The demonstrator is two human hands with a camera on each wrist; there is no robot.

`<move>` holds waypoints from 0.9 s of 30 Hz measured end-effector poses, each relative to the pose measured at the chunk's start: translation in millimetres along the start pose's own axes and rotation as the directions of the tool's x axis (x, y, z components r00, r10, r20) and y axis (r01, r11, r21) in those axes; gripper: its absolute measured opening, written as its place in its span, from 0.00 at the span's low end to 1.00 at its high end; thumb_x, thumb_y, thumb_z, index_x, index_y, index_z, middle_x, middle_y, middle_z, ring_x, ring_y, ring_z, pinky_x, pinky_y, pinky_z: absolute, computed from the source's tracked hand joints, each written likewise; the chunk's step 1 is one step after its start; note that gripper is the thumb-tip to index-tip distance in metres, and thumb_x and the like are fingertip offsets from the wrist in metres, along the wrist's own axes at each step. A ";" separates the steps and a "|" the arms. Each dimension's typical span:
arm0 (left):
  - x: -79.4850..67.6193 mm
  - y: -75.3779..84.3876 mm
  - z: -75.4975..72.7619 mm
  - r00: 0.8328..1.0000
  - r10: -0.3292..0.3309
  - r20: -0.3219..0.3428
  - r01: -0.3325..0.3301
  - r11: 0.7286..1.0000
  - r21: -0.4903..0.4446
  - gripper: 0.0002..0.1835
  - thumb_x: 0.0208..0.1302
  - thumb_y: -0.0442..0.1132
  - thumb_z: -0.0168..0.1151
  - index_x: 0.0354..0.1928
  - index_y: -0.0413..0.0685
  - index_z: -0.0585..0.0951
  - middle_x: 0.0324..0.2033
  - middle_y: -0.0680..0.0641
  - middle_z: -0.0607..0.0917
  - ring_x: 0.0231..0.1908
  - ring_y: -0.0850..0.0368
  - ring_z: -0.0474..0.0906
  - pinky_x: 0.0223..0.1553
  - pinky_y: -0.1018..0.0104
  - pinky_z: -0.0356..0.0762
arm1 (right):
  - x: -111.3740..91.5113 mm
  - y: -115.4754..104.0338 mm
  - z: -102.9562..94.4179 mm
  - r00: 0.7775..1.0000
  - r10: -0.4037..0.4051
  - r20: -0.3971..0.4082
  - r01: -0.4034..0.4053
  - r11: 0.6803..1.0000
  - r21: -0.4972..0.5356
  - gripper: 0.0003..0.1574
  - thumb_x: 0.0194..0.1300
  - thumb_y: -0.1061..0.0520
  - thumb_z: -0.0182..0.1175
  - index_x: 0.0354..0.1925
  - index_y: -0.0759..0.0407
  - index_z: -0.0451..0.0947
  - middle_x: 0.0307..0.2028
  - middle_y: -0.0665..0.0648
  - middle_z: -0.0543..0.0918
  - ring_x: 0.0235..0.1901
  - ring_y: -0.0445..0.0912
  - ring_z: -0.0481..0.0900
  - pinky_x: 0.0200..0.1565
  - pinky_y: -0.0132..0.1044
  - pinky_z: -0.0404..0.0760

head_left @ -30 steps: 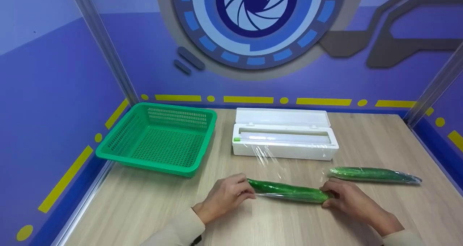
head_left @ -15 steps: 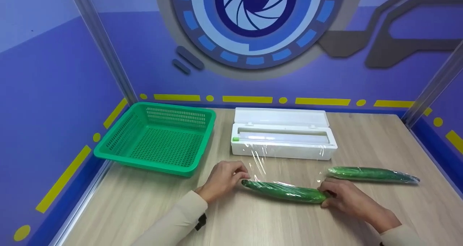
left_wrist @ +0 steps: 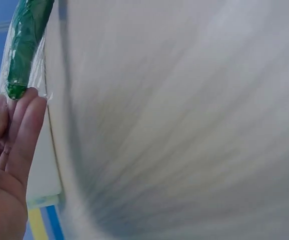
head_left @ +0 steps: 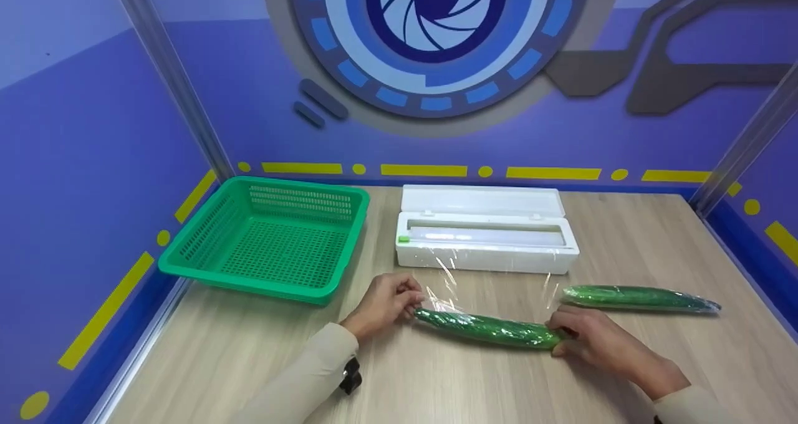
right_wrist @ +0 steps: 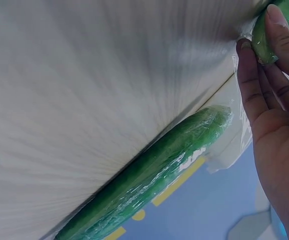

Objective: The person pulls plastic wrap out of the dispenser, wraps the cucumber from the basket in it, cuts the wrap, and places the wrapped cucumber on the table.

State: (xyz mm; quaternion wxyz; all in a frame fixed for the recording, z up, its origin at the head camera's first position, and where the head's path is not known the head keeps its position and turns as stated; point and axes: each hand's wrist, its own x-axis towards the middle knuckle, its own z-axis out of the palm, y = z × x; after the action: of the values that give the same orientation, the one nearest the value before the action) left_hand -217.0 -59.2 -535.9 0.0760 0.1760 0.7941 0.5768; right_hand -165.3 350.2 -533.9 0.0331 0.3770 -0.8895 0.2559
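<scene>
so the cucumber (head_left: 486,329) is lying bottom centre of the head view, with cling film (head_left: 447,273) running from it up to the white box (head_left: 486,260) mid-frame. Left hand (head_left: 388,300) has thumb and fingertips nearly together, pinching film at the cucumber's left end, right hand (head_left: 592,335) grips the other end thumb-to-fingers. Second cucumber (head_left: 642,297), wrapped, lower right; green basket (head_left: 249,284) left
</scene>
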 end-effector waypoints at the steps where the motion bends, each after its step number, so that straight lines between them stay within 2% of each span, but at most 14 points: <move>1: 0.2 -1.4 0.3 1.000 -0.025 0.000 0.025 0.999 -0.043 0.03 0.69 0.25 0.68 0.36 0.34 0.83 0.26 0.44 0.87 0.24 0.57 0.81 0.28 0.57 0.87 | -0.1 0.2 0.0 1.000 0.002 -0.001 -0.002 1.000 0.004 0.17 0.58 0.55 0.80 0.41 0.47 0.82 0.37 0.38 0.80 0.36 0.36 0.75 0.36 0.37 0.78; 7: 1.5 -10.4 -0.8 0.994 -0.098 0.039 0.105 0.959 -0.262 0.05 0.70 0.21 0.64 0.42 0.32 0.76 0.24 0.45 0.85 0.22 0.57 0.82 0.27 0.60 0.87 | -0.5 0.5 -0.3 1.000 0.007 -0.005 -0.007 1.000 0.007 0.17 0.58 0.55 0.80 0.42 0.48 0.82 0.37 0.39 0.79 0.35 0.36 0.74 0.35 0.36 0.76; 12: 0.4 -15.7 -2.8 0.990 -0.129 0.052 0.139 0.940 -0.313 0.05 0.70 0.18 0.59 0.44 0.28 0.77 0.26 0.45 0.84 0.24 0.56 0.83 0.29 0.61 0.87 | 0.2 0.5 0.5 1.000 -0.008 -0.007 0.008 1.000 0.022 0.17 0.59 0.55 0.79 0.42 0.48 0.81 0.37 0.39 0.80 0.36 0.36 0.74 0.35 0.36 0.76; 17: 0.1 -12.4 -4.4 0.984 -0.134 0.121 0.160 0.956 -0.245 0.08 0.69 0.15 0.55 0.43 0.24 0.82 0.31 0.45 0.85 0.26 0.58 0.83 0.31 0.63 0.88 | -0.1 0.3 0.2 1.000 0.004 -0.011 -0.004 1.000 0.024 0.17 0.58 0.55 0.79 0.42 0.47 0.81 0.37 0.39 0.79 0.35 0.36 0.74 0.34 0.35 0.76; 22: -0.4 -4.6 -7.1 0.970 -0.127 0.207 0.163 0.972 -0.168 0.08 0.71 0.17 0.55 0.44 0.23 0.83 0.38 0.44 0.87 0.32 0.57 0.83 0.38 0.59 0.88 | -1.9 0.3 2.3 0.999 -0.010 -0.036 0.011 1.000 0.020 0.19 0.56 0.56 0.81 0.41 0.48 0.81 0.35 0.39 0.77 0.34 0.36 0.73 0.33 0.33 0.73; 27: -3.9 2.8 -9.1 0.966 -0.106 0.236 0.105 0.994 0.018 0.13 0.70 0.21 0.51 0.42 0.30 0.87 0.37 0.46 0.88 0.34 0.58 0.81 0.41 0.60 0.85 | -2.1 0.1 6.5 0.995 -0.059 -0.080 0.060 0.998 0.010 0.21 0.52 0.58 0.82 0.40 0.49 0.80 0.34 0.40 0.77 0.33 0.36 0.73 0.33 0.31 0.72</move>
State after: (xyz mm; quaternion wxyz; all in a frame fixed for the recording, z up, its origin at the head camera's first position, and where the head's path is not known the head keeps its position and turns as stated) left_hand -215.8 -68.0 -530.6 0.2001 0.2011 0.7891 0.5449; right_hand -163.0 348.4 -540.1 0.0738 0.3931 -0.8742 0.2753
